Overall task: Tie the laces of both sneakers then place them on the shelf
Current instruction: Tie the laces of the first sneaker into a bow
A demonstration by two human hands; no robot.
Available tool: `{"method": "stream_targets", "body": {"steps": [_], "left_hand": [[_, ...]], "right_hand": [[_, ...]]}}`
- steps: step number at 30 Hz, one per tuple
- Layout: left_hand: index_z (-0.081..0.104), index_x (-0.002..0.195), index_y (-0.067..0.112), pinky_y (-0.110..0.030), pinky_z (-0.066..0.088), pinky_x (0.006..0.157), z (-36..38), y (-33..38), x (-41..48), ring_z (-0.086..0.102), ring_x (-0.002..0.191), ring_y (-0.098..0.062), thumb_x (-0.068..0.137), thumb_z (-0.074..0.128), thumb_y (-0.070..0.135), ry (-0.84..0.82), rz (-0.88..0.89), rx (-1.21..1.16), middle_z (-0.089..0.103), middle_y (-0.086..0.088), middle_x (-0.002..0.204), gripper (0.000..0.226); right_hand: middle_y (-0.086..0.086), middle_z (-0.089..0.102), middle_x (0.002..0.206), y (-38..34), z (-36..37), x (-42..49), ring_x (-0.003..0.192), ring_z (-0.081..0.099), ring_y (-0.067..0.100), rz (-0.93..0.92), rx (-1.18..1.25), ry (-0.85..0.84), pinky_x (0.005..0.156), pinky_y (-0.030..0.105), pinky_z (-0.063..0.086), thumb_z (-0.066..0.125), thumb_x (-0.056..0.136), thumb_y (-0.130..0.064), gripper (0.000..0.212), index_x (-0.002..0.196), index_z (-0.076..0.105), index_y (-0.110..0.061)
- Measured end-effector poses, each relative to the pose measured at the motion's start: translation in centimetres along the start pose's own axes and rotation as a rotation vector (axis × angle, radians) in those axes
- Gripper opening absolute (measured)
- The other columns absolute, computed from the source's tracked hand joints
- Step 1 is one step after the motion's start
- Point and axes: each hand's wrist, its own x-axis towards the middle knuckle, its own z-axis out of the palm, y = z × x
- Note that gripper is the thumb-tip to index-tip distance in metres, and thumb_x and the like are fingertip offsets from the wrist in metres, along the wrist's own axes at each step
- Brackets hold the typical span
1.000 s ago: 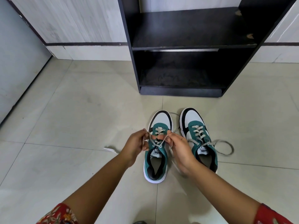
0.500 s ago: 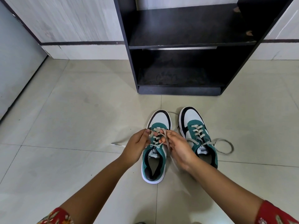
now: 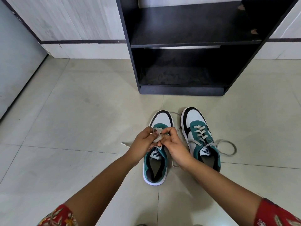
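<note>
Two teal, white and black sneakers stand side by side on the tiled floor, toes toward the shelf. Over the left sneaker (image 3: pixel 155 167) my left hand (image 3: pixel 142 144) and my right hand (image 3: pixel 175 144) meet, both pinching its grey lace (image 3: pixel 157 136), which is bunched between the fingertips. One loose end of that lace trails on the floor to the left. The right sneaker (image 3: pixel 201 137) has untied laces, with one end lying in a loop on the floor at its right. The black shelf unit (image 3: pixel 192 41) stands just beyond the shoes, its two visible levels bare.
Pale floor tiles (image 3: pixel 73 111) spread to the left and right of the shoes. A light panelled wall with a dark strip (image 3: pixel 81 41) runs behind the shelf, and a grey surface (image 3: pixel 14 62) closes the left side.
My hands have come closer together and lifted slightly toward the toe, gathering the left sneaker's lace between them. The shoes have not moved.
</note>
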Motion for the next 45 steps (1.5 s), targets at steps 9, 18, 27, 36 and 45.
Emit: {"method": "stream_targets", "body": {"steps": [9, 18, 27, 36, 45], "left_hand": [[0.048, 0.092, 0.003, -0.008, 0.032, 0.039, 0.0, 1.2, -0.7, 0.042, 0.034, 0.000, 0.097, 0.040, 0.011, 0.013, 0.048, -0.057, 0.043, 0.000, 0.051, 0.013], [0.057, 0.091, 0.022, -0.005, 0.037, 0.064, -1.8, -0.7, -0.4, 0.052, 0.078, -0.002, 0.077, 0.064, 0.012, 0.132, 0.613, 0.881, 0.066, 0.011, 0.091, 0.019], [0.046, 0.070, 0.016, -0.017, 0.041, 0.057, -1.4, -0.1, -0.2, 0.057, 0.057, -0.010, 0.079, 0.067, 0.008, 0.163, 0.264, 0.512, 0.060, 0.006, 0.063, 0.024], [0.047, 0.059, 0.018, -0.016, 0.022, 0.038, -2.0, 0.3, -0.1, 0.027, 0.042, -0.009, 0.069, 0.072, 0.003, 0.139, -0.162, 0.024, 0.043, 0.002, 0.051, 0.030], [0.046, 0.062, 0.016, -0.016, 0.029, 0.041, -2.4, 0.0, -0.2, 0.041, 0.042, -0.008, 0.072, 0.074, 0.006, 0.104, -0.112, 0.033, 0.054, -0.008, 0.066, 0.031]], "right_hand": [[0.011, 0.048, 0.059, -0.4, -0.1, -0.2, 0.049, 0.052, 0.006, -0.090, -0.054, 0.053, 0.058, 0.014, 0.045, 0.032, 0.097, -0.002, 0.007, 0.093, 0.037, -0.007], [0.005, 0.054, 0.055, -1.9, -0.8, 1.5, 0.043, 0.054, 0.006, 0.215, -0.055, 0.045, 0.048, 0.013, 0.044, 0.040, 0.091, 0.000, 0.017, 0.081, 0.049, -0.009], [0.004, 0.050, 0.057, -1.4, -0.6, 0.7, 0.050, 0.051, 0.007, 0.157, 0.115, 0.051, 0.056, 0.012, 0.046, 0.044, 0.095, -0.013, 0.018, 0.079, 0.050, -0.011], [-0.009, 0.064, 0.080, 0.1, 0.3, -1.9, 0.080, 0.059, 0.001, -0.119, -0.481, 0.190, 0.072, 0.012, 0.044, 0.074, 0.076, -0.025, 0.019, 0.073, 0.060, -0.012], [0.000, 0.059, 0.089, 0.2, 0.0, -1.2, 0.079, 0.056, 0.003, 0.038, -0.197, 0.317, 0.068, -0.001, 0.037, 0.075, 0.071, -0.007, 0.008, 0.073, 0.070, -0.002]]}}
